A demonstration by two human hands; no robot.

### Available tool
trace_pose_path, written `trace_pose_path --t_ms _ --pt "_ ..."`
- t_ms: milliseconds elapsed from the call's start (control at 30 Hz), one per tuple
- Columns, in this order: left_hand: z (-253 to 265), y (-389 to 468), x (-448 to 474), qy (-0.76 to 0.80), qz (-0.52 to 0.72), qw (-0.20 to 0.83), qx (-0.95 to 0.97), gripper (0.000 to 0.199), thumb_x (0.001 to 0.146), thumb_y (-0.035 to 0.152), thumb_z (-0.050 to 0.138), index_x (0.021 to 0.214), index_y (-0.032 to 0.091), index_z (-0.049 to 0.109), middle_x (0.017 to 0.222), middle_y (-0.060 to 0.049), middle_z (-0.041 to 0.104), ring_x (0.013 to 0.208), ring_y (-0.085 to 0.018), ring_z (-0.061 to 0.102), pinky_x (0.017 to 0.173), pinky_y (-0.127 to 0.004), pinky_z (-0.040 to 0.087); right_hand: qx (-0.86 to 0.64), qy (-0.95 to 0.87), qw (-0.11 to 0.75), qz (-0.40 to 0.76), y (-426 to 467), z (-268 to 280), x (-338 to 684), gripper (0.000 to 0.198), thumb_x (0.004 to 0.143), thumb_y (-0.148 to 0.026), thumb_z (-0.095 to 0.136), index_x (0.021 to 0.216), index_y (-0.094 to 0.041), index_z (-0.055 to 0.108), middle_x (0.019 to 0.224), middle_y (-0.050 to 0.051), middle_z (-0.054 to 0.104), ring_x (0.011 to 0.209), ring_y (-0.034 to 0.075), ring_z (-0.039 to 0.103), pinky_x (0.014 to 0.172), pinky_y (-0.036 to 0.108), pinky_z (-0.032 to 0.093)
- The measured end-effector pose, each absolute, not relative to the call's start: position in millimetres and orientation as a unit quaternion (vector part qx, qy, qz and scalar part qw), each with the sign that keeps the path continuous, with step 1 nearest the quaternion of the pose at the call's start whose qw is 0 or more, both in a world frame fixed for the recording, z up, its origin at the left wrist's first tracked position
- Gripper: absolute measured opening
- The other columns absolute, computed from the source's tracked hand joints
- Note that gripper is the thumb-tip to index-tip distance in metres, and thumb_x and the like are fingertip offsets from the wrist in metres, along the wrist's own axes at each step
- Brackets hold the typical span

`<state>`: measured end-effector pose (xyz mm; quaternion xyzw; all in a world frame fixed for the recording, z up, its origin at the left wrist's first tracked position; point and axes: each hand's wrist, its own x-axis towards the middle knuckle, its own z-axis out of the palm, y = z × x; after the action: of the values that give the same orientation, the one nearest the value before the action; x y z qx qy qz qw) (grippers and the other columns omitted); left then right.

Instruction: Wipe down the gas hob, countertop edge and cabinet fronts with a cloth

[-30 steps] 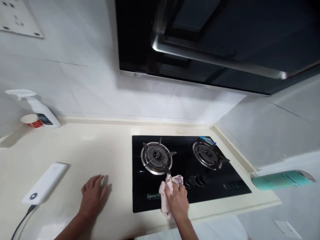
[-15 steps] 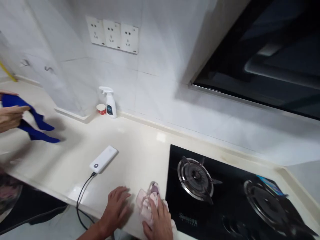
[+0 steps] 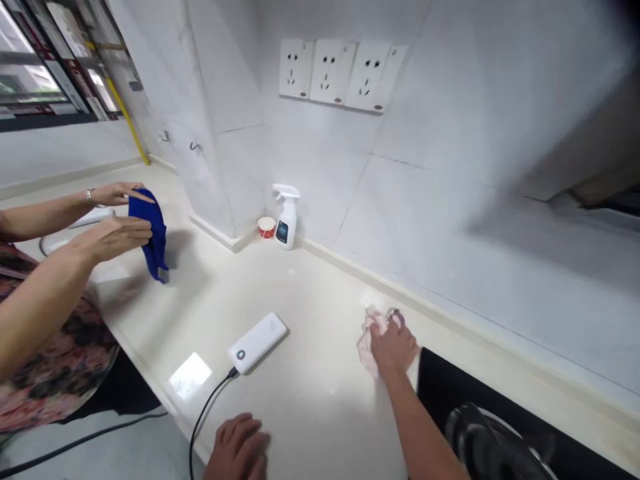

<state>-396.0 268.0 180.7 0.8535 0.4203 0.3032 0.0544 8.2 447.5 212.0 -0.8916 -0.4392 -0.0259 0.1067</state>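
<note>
My right hand [image 3: 395,347] is closed over a crumpled pale pink cloth [image 3: 369,337], pressing it on the cream countertop [image 3: 320,407] near the wall, just left of the black gas hob [image 3: 440,380]. At the counter's front edge, my left hand [image 3: 237,448] rests with bent fingers a little apart and nothing in it. Beyond that hand lies a white power bank [image 3: 257,341], its black cable [image 3: 206,405] running off the front edge.
A white spray bottle [image 3: 287,217] and a small red-and-white tub [image 3: 267,227] stand in the wall corner. On the left, another person's hands [image 3: 123,230] hold a blue cloth [image 3: 155,233]. Wall sockets [image 3: 333,73] sit above.
My right hand has slid the cloth forward from the counter's front to near the wall. The view has swung left, showing more of the other person, whose blue cloth now hangs more upright.
</note>
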Motion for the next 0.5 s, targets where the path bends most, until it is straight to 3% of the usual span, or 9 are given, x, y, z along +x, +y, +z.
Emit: trace_pose_path --t_ms 233,500 --pt "185 260 -394 0.427 0.284 0.085 0.854 0.045 0.081 0.014 0.065 0.125 0.022 0.061 0.12 -0.012 0.068 0.121 -0.028 0.058 0.099 -0.046 0.051 -0.81 -0.577 0.102 0.024 568 214 -61 0.05 0.096 -0.052 0.046 0.14 -0.031 0.056 0.154 0.008 0.04 0.129 0.03 0.043 0.108 0.045 0.028" --pt "206 263 -392 0.487 0.301 0.167 0.803 0.036 0.091 0.018 0.055 0.126 0.024 0.058 0.126 -0.015 0.062 0.119 -0.028 0.057 0.098 -0.048 0.052 -0.708 -0.697 0.11 0.033 473 208 -137 0.047 0.097 -0.047 0.049 0.139 -0.029 0.058 0.154 0.008 0.043 0.139 0.027 0.035 0.112 0.045 0.025"
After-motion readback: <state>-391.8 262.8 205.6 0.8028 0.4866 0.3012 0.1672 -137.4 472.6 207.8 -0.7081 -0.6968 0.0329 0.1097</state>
